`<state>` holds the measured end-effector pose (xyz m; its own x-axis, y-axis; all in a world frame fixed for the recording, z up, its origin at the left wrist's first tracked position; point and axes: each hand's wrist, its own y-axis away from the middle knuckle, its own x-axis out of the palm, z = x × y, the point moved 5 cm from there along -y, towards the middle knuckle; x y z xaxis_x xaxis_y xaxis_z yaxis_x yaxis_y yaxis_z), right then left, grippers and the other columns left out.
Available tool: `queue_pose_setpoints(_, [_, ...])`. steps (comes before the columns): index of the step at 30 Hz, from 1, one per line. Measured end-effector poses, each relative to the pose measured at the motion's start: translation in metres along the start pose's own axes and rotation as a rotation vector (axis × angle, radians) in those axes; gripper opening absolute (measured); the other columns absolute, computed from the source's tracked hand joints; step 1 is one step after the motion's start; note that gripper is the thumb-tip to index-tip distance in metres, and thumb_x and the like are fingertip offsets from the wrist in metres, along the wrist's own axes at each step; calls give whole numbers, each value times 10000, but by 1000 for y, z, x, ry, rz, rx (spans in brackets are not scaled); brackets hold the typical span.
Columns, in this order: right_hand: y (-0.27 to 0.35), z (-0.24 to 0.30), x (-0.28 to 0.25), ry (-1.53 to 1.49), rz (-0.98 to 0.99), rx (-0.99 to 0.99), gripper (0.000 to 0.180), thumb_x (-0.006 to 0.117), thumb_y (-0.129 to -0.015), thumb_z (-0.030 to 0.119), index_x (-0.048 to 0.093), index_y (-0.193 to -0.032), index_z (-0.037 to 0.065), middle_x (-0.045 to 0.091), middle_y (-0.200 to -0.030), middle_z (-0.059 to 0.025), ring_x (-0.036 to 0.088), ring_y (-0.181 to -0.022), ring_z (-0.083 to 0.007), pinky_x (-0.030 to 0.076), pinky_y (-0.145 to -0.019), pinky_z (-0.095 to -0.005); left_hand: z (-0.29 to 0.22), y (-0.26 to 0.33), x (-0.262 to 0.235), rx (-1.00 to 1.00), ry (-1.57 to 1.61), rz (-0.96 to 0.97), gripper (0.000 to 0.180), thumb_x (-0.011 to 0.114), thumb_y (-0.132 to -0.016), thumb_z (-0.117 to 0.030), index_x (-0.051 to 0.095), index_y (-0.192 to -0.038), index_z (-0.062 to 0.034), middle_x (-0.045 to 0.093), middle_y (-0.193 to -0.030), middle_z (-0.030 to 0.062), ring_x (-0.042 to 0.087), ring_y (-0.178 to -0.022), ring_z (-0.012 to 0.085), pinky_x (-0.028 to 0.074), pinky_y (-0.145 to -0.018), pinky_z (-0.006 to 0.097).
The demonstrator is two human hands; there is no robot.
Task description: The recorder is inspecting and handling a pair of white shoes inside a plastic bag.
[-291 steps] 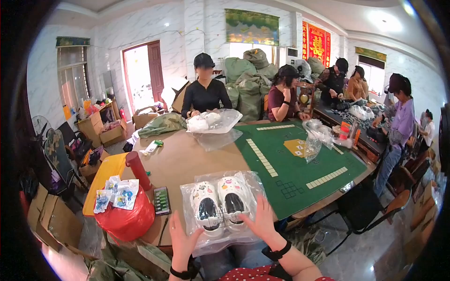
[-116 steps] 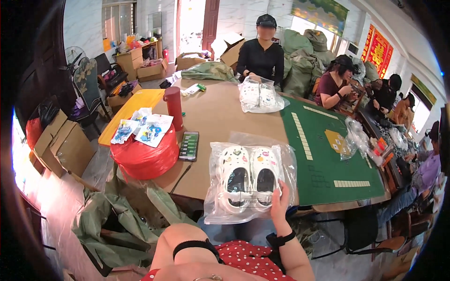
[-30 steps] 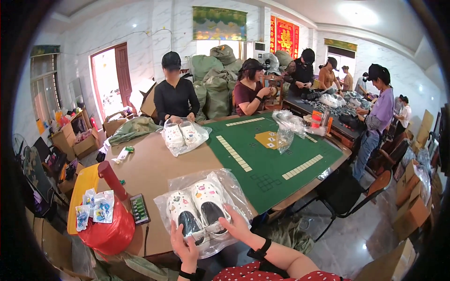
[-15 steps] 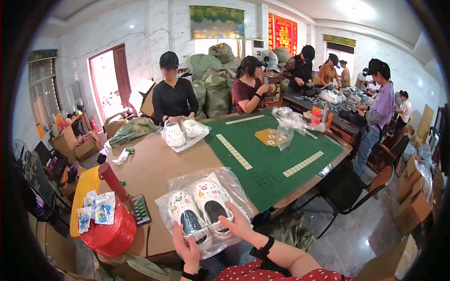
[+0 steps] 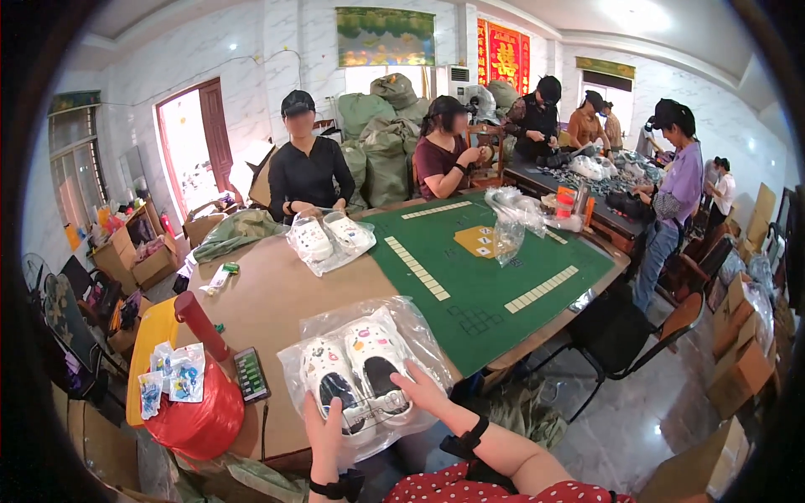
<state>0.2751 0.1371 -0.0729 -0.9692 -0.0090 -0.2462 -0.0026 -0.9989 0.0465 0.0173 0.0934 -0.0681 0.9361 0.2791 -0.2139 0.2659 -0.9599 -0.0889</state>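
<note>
A pair of white clogs (image 5: 366, 342) with colourful charms and dark insoles lies in a clear plastic bag (image 5: 432, 344) at the near edge of the table. My left hand (image 5: 323, 426) is closed on the bag's near left side, thumb up beside the left clog. With my right hand (image 5: 422, 392) I hold the near right side, my fingers by the heel of the right clog. Some of the fingers of both hands are hidden beneath the bag. Across the table, another bagged pair of white clogs (image 5: 331, 239) lies before a person in black (image 5: 312, 176).
A roll of red plastic twine (image 5: 197, 423) with small blue-and-white packets (image 5: 186, 371) on it, a dark red cylinder (image 5: 199, 323) and a phone (image 5: 251, 375) stand at left. A green mat (image 5: 470, 293) covers the table's right part. A black chair (image 5: 616, 339) stands at right.
My left hand has shifted slightly up and left along the bag. The bagged clogs stay nearly in place under my right hand. The person across has raised their head.
</note>
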Motion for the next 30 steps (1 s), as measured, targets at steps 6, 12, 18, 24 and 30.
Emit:
queue_pose_setpoints(6, [9, 2, -1, -75, 8, -146, 850, 670, -942, 431, 332, -1494, -119, 413, -1519, -300, 416, -1422, -348, 312, -1170, -368, -1, 21, 1, 221, 141, -144, 653, 593, -931, -118, 351, -1504, 82, 350, -1580, 242, 319, -1478, 327, 213, -1213, 403])
queue_pose_setpoints(12, [40, 10, -7, -103, 15, -375, 811, 681, -953, 286, 267, -1525, -111, 387, -1542, -268, 364, -1444, -306, 289, -1174, -359, -8, 52, 0, 402, 120, -180, 685, 535, -921, -85, 291, -1542, 69, 287, -1622, 220, 270, -1508, 317, 181, -1221, 406])
queue_pose_setpoints(18, [29, -13, 1, -296, 27, -212, 766, 652, -970, 284, 288, -1521, -104, 388, -1545, -260, 368, -1443, -293, 284, -1175, -352, 2, 50, 6, 293, 140, -174, 670, 547, -930, -108, 310, -1529, 77, 299, -1607, 247, 265, -1508, 329, 192, -1216, 409])
queue_pose_setpoints(24, [18, -13, 0, -11, -63, -174, 726, 598, -991, 345, 339, -1486, -120, 436, -1495, -298, 414, -1416, -348, 308, -1166, -376, 2, 27, 3, 136, 179, -105, 666, 571, -936, -112, 319, -1519, 89, 303, -1599, 260, 284, -1499, 322, 202, -1220, 396])
queue_pose_setpoints(30, [46, 3, -5, -25, -40, -375, 680, 611, -983, 263, 347, -1479, -119, 441, -1483, -307, 430, -1400, -375, 326, -1150, -409, -5, 49, 0, 416, 150, -144, 652, 543, -941, -112, 318, -1521, 85, 300, -1605, 254, 289, -1498, 331, 207, -1216, 401])
